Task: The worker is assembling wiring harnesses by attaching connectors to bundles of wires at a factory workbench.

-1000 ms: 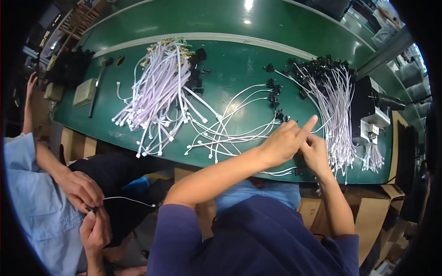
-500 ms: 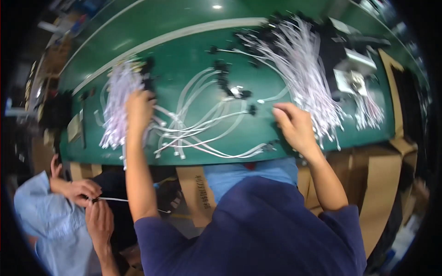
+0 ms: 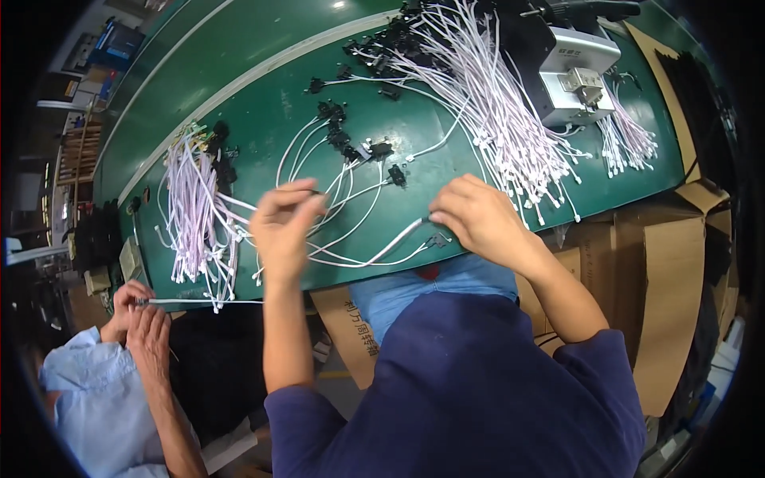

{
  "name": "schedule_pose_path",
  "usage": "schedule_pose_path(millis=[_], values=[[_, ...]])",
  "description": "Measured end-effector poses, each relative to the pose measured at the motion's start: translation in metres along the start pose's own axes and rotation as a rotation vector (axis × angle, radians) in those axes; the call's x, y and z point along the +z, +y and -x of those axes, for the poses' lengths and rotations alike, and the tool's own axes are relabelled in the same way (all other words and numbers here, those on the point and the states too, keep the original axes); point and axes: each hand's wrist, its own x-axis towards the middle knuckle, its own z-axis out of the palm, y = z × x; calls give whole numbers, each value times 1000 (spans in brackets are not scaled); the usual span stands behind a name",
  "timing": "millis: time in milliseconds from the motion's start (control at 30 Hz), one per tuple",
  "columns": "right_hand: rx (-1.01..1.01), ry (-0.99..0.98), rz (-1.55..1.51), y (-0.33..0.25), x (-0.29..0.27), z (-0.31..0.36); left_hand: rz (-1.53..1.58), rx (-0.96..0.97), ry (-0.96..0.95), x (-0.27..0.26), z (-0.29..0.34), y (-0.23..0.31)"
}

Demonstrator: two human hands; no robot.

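White cable (image 3: 374, 253) lies stretched across the green worktop (image 3: 271, 111), its ends pinched in the grip of the left hand (image 3: 283, 223) and right hand (image 3: 474, 217); keeping it taut should avoid snagging loose neighbours.

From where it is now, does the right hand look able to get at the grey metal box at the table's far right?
Probably yes: the right hand faces only loose white cables before the grey box, though it would cross them.
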Motion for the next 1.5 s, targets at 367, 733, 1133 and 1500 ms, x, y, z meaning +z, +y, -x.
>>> schedule_pose_path(millis=[367, 733, 1133, 1500], values=[[-31, 175, 169, -19, 28, -10, 253, -179, -90, 29, 46, -16], [-103, 73, 266, -14, 17, 0, 313, -110, -219, 41, 50, -25], [-71, 65, 118, -10, 23, -8, 357, -197, -278, 33, 46, -16], [-129, 85, 103, 0, 32, -7, 332, -15, -227, 35, 39, -29]])
